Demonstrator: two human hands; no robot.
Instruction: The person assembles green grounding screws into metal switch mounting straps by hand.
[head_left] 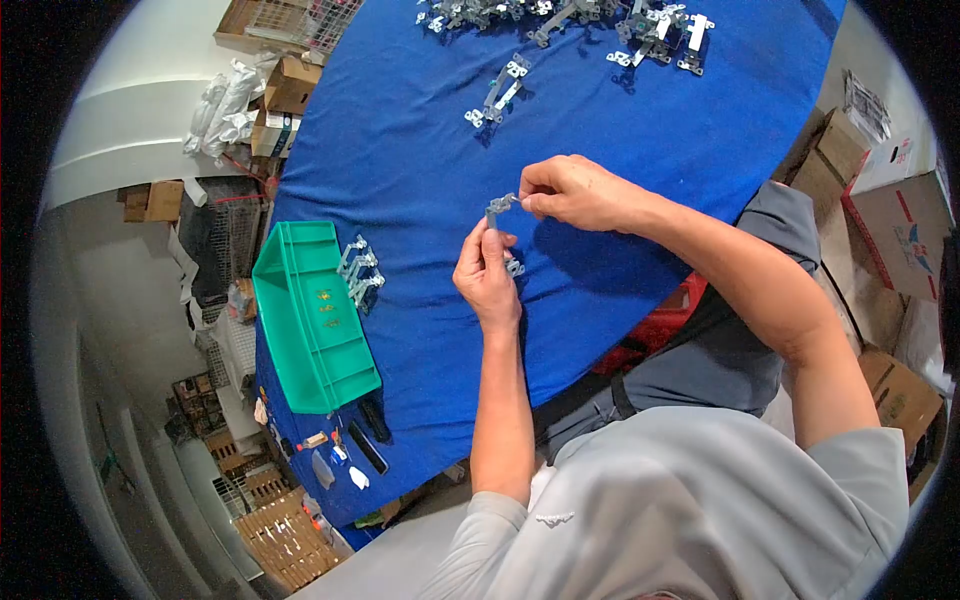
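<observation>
My left hand (484, 272) is closed around a small metal bracket (499, 205), whose upper end sticks out above the thumb and whose lower end shows below the fingers. At that upper end, the thumb and forefinger of my right hand (578, 192) are pinched together. Whatever they grip is too small to name. To the left, several similar metal brackets (361, 272) lie beside a green plastic tray (292, 350). Inside the tray are small brass-coloured pieces (326, 309).
A heap of metal brackets (575, 15) covers the far edge of the blue cloth (400, 140), with one separate bracket (497, 92) nearer. A black phone-like object (368, 448) and small items lie at the near left. Cardboard boxes (905, 205) stand around the table.
</observation>
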